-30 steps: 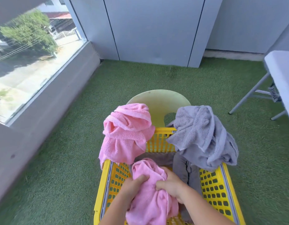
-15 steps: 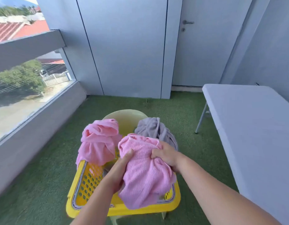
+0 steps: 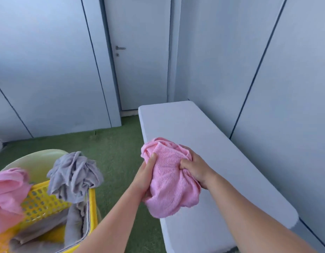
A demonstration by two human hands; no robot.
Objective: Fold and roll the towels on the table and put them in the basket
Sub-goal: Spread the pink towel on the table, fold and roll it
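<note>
Now, head view, only cam. Both hands up in front of person, each clenched on same bunched pink towel (image 3: 169, 178). Left hand (image 3: 145, 178) grips towel's left side, thumb up along the cloth; right hand (image 3: 195, 170) grips right side, fingers dug into the folds. Towel crumpled, not folded, lower part hanging loose below the hands. It sits in the air over near left edge of white table (image 3: 203, 136); can't tell if the hanging end touches tabletop. Table runs along grey wall at right, w/ bare surface showing.

Lower left: yellow basket (image 3: 39, 199), perforated sides, standing on pale plastic chair (image 3: 34, 161). Grey towel (image 3: 74, 176) draped over basket's far right corner, crumpled. Second pink towel (image 3: 8, 194) hangs over basket's left rim, blurred, partly cut by frame edge. More grey cloth (image 3: 48, 229) lies inside basket. Green turf floor (image 3: 114, 148) btwn basket and table. Closed door (image 3: 139, 61) w/ handle behind.
</note>
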